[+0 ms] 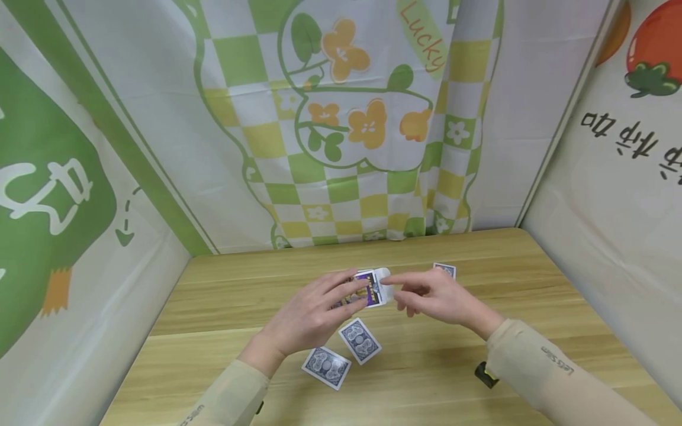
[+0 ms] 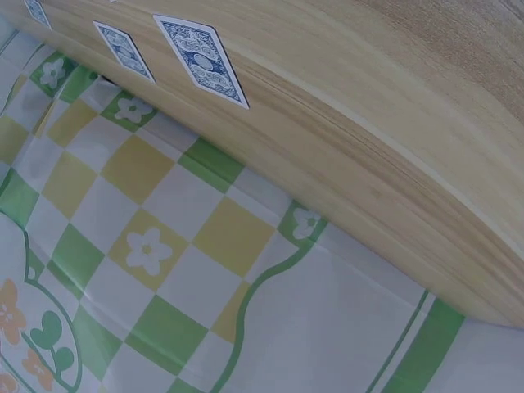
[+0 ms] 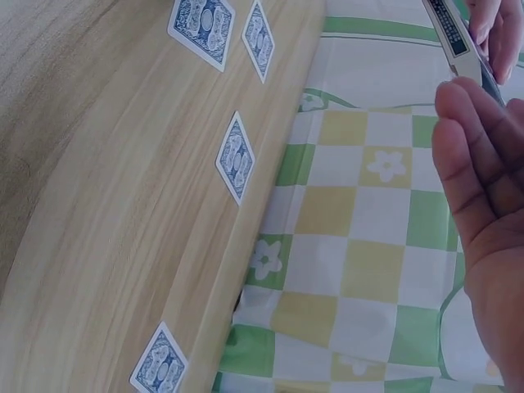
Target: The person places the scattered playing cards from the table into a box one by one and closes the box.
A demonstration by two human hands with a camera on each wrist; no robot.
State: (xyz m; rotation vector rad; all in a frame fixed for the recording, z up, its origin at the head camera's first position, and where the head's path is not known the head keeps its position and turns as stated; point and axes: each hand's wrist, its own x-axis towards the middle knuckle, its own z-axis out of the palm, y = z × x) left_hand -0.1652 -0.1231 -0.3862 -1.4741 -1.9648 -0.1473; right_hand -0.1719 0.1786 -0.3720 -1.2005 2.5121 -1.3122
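Note:
My left hand holds a small purple playing-card box with yellow print over the wooden table; its white end flap stands out on the right. With its index finger straight, my right hand reaches the flap, the other fingers bent and holding nothing. The right wrist view catches the edge of the box, the left hand's fingers and my right hand close beside it. Neither hand nor box appears in the left wrist view. Whether the box contains cards is hidden.
Blue-backed cards lie face down on the table: one card and another card nearer me, and a third card behind my right hand. A patterned curtain hangs at the table's back edge.

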